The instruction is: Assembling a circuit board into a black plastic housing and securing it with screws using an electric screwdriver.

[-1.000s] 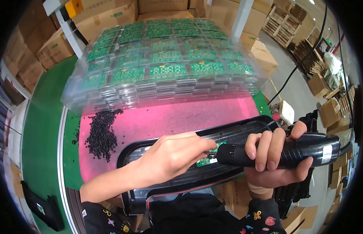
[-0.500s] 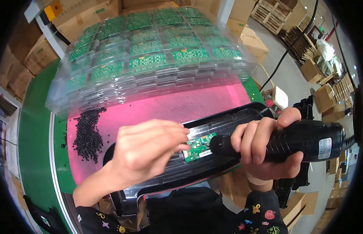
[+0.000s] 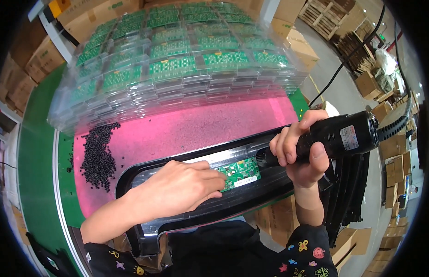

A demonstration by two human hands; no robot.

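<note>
A long black plastic housing [image 3: 145,173] lies across the pink mat in front of me. A small green circuit board [image 3: 241,171] sits in its channel. My left hand [image 3: 177,189] rests flat on the housing, fingertips pressing the board's left end. My right hand [image 3: 301,152] grips a black electric screwdriver [image 3: 341,135], held nearly level, its tip at the board's right end. A coiled cable runs off the tool to the right.
A pile of small black screws [image 3: 96,154] lies on the pink mat [image 3: 186,131] to the left. Stacked clear trays of green boards [image 3: 177,64] fill the far side. Green belt [image 3: 36,152] at left. More black housings [image 3: 350,194] stand at right; cardboard boxes surround.
My left hand slid left and flattened, uncovering the green board. The screwdriver's tip moved to the board's right end, and the view shifted a little.
</note>
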